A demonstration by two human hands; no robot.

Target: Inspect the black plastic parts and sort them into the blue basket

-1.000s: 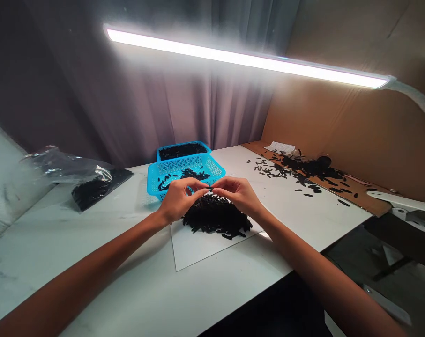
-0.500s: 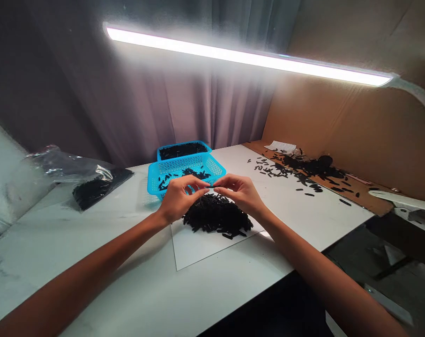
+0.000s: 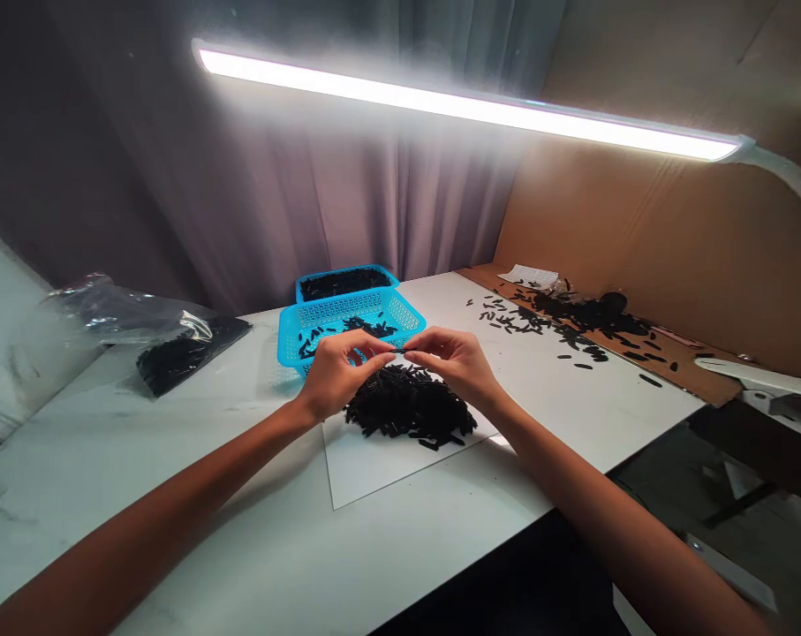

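**Held item:** one small black rod-shaped piece [image 3: 398, 351], above the middle of the surface [image 3: 406, 565].

**Grip:** together on that piece, from both sides. Your left hand [image 3: 339, 375] and right hand [image 3: 457, 364] meet at the fingertips, directly above the heap.

**Directly below:** a heap of similar black pieces [image 3: 410, 408] on a thin transparent sheet [image 3: 380, 468], which lies near the surface's front edge.

**Beyond your hands:** two blue perforated plastic baskets, one just behind the other, toward the back edge. The front basket [image 3: 292, 340] sits just past your left hand and holds a few black pieces; the rear basket [image 3: 347, 270] holds a thicker layer.

**Left side:** a plastic bag [image 3: 128, 315] with black pieces in it, well apart from the baskets, with open white surface between it and your left forearm.

**Right side:** loose black pieces [image 3: 512, 318] trail across the surface toward a brown cardboard sheet [image 3: 678, 371] along the right rear edge, with more pieces on it. A stretch of white surface lies between them and your right hand. The front right edge drops off beyond your right forearm.

**Overhead:** a long LED lamp bar [image 3: 466, 106].
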